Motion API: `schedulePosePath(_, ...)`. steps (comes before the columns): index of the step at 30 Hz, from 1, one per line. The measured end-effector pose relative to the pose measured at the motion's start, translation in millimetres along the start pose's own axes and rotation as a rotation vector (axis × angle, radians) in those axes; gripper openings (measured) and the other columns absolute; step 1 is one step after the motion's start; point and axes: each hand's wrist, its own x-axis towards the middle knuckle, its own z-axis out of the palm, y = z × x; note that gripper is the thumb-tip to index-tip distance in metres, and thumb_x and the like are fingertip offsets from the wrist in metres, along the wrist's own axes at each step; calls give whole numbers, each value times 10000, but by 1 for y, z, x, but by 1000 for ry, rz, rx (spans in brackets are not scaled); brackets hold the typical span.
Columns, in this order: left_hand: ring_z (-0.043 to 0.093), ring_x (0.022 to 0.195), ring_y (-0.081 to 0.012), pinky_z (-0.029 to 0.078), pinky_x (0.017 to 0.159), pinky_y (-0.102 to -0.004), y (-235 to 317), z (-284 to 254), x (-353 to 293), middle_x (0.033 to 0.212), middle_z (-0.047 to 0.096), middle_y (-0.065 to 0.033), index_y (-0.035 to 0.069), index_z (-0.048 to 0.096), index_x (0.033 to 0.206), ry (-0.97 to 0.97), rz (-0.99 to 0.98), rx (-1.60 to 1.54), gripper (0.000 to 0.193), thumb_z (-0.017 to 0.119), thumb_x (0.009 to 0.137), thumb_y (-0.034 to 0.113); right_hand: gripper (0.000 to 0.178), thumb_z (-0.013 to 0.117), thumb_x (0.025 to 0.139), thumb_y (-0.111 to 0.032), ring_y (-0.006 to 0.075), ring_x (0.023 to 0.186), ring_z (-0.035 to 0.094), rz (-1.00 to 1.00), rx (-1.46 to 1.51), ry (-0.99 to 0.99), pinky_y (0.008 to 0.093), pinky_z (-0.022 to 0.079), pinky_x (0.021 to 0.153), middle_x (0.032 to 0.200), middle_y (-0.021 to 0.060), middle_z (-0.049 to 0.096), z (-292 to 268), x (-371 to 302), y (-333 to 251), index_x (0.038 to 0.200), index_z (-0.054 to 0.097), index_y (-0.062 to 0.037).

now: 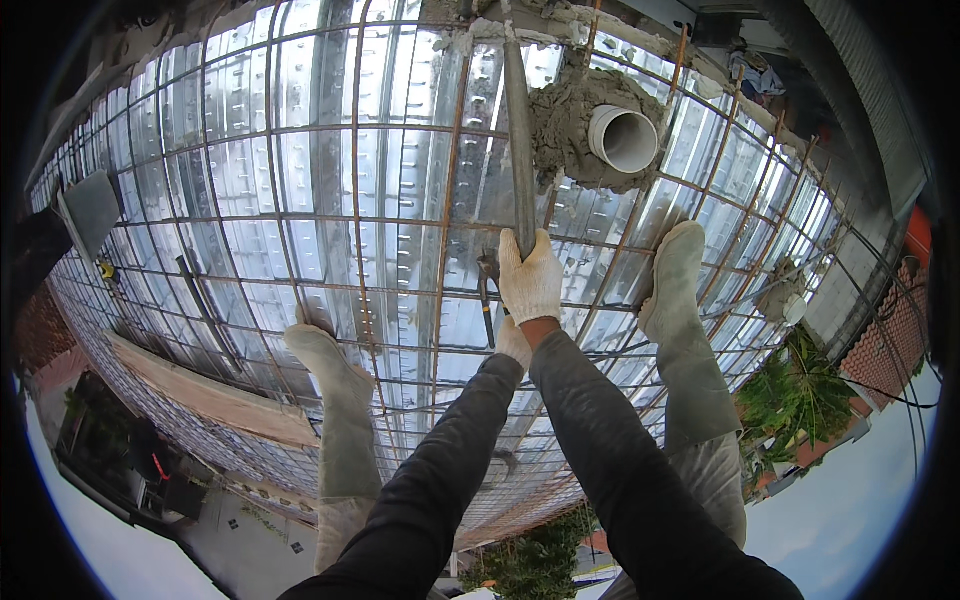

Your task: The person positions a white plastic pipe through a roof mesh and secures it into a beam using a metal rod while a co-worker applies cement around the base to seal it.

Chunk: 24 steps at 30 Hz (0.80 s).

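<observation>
A long grey pole (520, 140), caked with what looks like cement, runs toward the far edge, where its end is hard to make out. My right hand (532, 278), in a cream knit work glove, is wrapped round its near end. Just behind, my left hand (514, 345), gloved alike, is closed and partly covered by the right wrist; what it grips is hidden. A pair of pincers (487, 290) with dark and yellow handles is beside both hands, over the rebar mesh. Whether the left hand touches them I cannot tell.
Rusty rebar mesh (445, 240) covers shiny ribbed metal decking (400, 180) underfoot. A white pipe (628, 140) stands in wet mortar (560, 125) at far right. My grey boots (682, 270) are planted apart. A wooden plank (210, 390) and dark bar (205, 310) lie left.
</observation>
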Motion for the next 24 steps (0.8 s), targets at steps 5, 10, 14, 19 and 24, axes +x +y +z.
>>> schedulePosePath(5, 614, 1282, -370, 494, 1090, -509, 29, -14, 7, 1383, 640, -184, 30, 558, 1410, -26, 78, 171, 448, 335, 1096, 258, 526, 648, 1000, -514, 517, 953, 707, 23, -13, 8, 545, 562, 818, 945, 310, 732, 20, -10, -18, 1086, 637, 5)
schedulePosePath(10, 598, 1291, -383, 469, 1108, -516, 78, -40, -1, 1382, 639, -195, 37, 569, 1395, 2, 51, 283, 464, 319, 1093, 283, 553, 646, 993, -545, 530, 980, 699, 83, 31, 14, 562, 557, 840, 969, 321, 731, 54, -27, -35, 1129, 621, -10)
schedulePosePath(14, 585, 1298, -395, 449, 1122, -522, 119, -57, -27, 1382, 638, -203, 42, 579, 1383, 54, 11, 346, 478, 306, 1090, 304, 576, 647, 987, -559, 529, 1005, 700, 88, 112, 93, 569, 552, 869, 988, 321, 736, 88, -37, -43, 1160, 619, -11)
schedulePosePath(19, 568, 1322, -381, 432, 1124, -502, 138, -80, -27, 1389, 637, -192, 68, 584, 1377, -56, 135, 499, 451, 323, 1094, 302, 586, 644, 995, -535, 525, 995, 706, 93, 148, 79, 557, 560, 864, 991, 324, 737, 97, -46, -62, 1148, 619, 30)
schedulePosePath(24, 559, 1336, -360, 426, 1124, -498, 177, -106, -12, 1395, 642, -167, 81, 590, 1372, -224, 167, 983, 432, 335, 1088, 282, 562, 671, 984, -534, 512, 995, 706, 134, 174, 128, 548, 558, 859, 984, 304, 738, 127, -48, -74, 1128, 631, 8)
